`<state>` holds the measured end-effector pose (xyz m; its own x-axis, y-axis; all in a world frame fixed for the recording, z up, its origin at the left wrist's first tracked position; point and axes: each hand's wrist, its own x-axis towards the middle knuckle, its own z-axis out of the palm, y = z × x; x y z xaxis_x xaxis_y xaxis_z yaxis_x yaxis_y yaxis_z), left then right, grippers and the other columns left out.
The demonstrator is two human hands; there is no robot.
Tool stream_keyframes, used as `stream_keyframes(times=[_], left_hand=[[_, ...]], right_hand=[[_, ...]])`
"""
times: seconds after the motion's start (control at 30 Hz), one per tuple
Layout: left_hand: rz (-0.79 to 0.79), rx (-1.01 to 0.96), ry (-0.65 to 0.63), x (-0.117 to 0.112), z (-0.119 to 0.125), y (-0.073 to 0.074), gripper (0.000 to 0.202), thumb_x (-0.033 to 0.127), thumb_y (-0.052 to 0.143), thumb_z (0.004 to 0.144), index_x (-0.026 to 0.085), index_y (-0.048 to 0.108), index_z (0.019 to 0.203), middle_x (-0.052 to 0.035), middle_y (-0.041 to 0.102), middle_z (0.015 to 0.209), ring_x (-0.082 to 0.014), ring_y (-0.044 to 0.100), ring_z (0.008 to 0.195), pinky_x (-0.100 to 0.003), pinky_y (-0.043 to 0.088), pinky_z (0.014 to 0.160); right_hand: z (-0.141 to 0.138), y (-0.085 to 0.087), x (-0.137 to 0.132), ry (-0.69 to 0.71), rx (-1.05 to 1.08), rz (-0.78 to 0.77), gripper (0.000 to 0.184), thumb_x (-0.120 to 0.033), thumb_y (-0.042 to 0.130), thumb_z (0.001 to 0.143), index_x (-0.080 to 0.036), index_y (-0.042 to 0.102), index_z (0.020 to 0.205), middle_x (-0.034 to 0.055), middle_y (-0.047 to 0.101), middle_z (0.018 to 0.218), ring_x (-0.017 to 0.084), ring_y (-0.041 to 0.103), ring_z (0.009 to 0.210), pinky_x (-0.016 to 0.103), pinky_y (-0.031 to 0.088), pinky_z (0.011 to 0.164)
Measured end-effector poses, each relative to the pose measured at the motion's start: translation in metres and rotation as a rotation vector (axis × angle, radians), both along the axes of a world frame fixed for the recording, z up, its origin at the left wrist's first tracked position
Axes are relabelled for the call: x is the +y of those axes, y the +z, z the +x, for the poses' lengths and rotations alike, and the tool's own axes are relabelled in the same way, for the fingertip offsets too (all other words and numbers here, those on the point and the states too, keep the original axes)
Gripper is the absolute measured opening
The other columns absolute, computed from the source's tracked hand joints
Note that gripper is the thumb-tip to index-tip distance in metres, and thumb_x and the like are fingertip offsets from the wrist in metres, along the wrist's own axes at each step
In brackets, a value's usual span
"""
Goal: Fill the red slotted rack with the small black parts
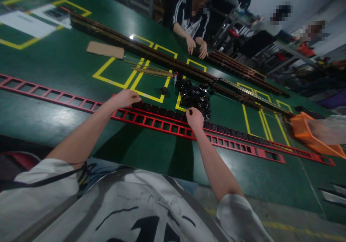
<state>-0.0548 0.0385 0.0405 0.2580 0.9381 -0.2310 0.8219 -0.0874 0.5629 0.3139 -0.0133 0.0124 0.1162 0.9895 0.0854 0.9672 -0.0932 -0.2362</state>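
Two long red slotted strips lie side by side across the green table. Small black square parts (220, 128) fill many slots of the far strip, while the near red strip (159, 124) has open slots. At the left end of the black row is my left hand (125, 98), its fingers pinched together over the far strip; what they hold is hidden. Farther right, my right hand (195, 119) is curled closed above the same strip, beside a heap of glossy black parts (193, 92). Its fingertips hide whatever is in them. One loose black part (163, 90) rests apart from the heap.
Long dark rails (162, 59) run across the table behind the heap. Thin sticks (154, 72) and a cardboard piece (105, 49) lie nearby. An orange bin (305, 128) is at right. Across the table, a co-worker's hands (197, 47) rest near more rails.
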Motion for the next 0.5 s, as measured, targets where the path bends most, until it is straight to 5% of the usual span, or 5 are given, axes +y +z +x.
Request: stream_keyframes(times=[0.5], left_hand=[[-0.059,0.104,-0.064,0.014,0.004,-0.001,0.028,0.045,0.057,0.083,0.020,0.065,0.075,-0.0037,0.058,0.057,-0.0195,0.053,0.055,-0.032,0.036,0.060]], right_hand=[[0.001,0.000,0.001,-0.012,-0.009,0.003,0.027,-0.032,0.045,0.094,-0.023,0.070,0.103,0.0057,0.071,0.109,0.023,0.064,0.098,0.032,0.048,0.081]])
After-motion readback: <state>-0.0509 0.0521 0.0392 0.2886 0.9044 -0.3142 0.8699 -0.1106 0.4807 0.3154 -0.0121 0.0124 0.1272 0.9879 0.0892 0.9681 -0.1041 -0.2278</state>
